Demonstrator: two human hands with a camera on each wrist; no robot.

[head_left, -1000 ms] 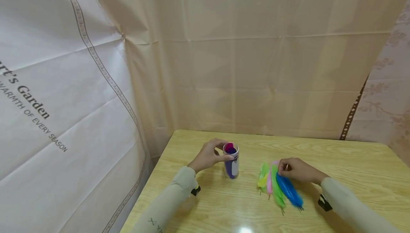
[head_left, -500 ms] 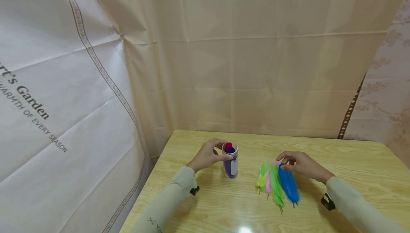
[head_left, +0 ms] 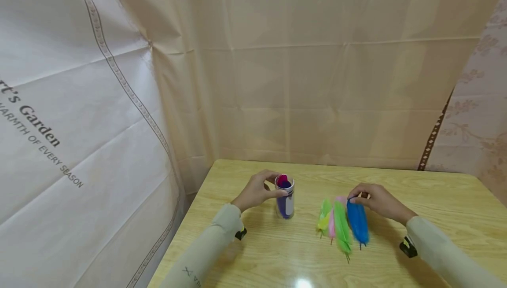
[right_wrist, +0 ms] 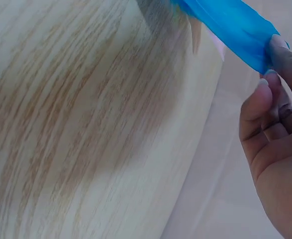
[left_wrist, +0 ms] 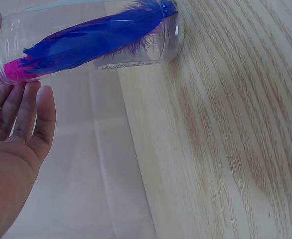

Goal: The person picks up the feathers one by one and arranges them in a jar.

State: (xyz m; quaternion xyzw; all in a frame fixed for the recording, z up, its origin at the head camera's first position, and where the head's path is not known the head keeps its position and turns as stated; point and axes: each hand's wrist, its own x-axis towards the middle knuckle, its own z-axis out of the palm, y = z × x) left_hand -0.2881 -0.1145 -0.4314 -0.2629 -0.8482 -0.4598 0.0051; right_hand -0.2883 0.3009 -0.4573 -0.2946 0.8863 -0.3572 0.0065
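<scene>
My left hand grips a clear jar near its rim, thumb at the front and fingers behind. Inside the jar stand a dark blue feather and a magenta one, seen closely in the left wrist view. To the right, my right hand pinches the upper end of bright blue feathers between thumb and fingertips; their quills point down toward the front of the table. Just left of them lie green feathers, a pink feather and a yellow feather.
The wood-grain table ends at a back edge close behind the jar. A beige cloth hangs beyond it, and a white printed cloth hangs at the left. Dark wrist devices sit at both sleeves.
My right hand has moved slightly right and back, drawing the blue feathers away from the green ones and turning them more upright in view. The left hand keeps its hold on the jar.
</scene>
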